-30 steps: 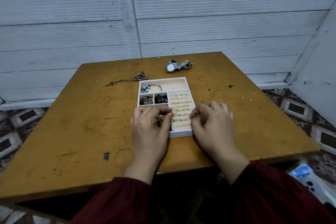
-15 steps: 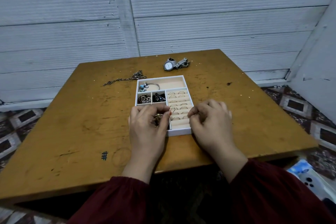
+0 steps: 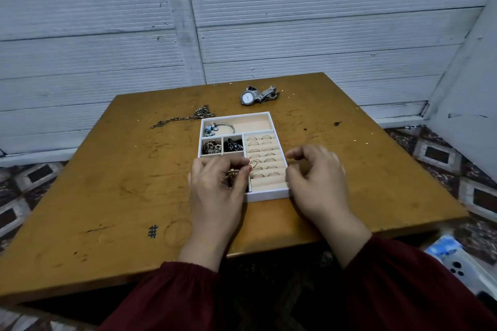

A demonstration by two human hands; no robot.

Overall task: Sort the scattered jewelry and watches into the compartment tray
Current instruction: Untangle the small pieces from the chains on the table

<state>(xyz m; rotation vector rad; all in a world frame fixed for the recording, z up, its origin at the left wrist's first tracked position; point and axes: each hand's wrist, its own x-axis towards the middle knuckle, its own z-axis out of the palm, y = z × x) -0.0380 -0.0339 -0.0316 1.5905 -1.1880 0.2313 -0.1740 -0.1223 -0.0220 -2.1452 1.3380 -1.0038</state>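
Two hands at center frame: our left hand pinches a gold trinket over the lower-left section of the compartment tray, likely to drop it in; our right hand hovers beside it, loosely curled, empty. A watch and chain lie unsorted on the tabletop.

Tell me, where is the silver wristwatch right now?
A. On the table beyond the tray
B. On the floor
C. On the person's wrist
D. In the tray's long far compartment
A: the wristwatch lies on the bare table past the far edge of the tray, outside every compartment.
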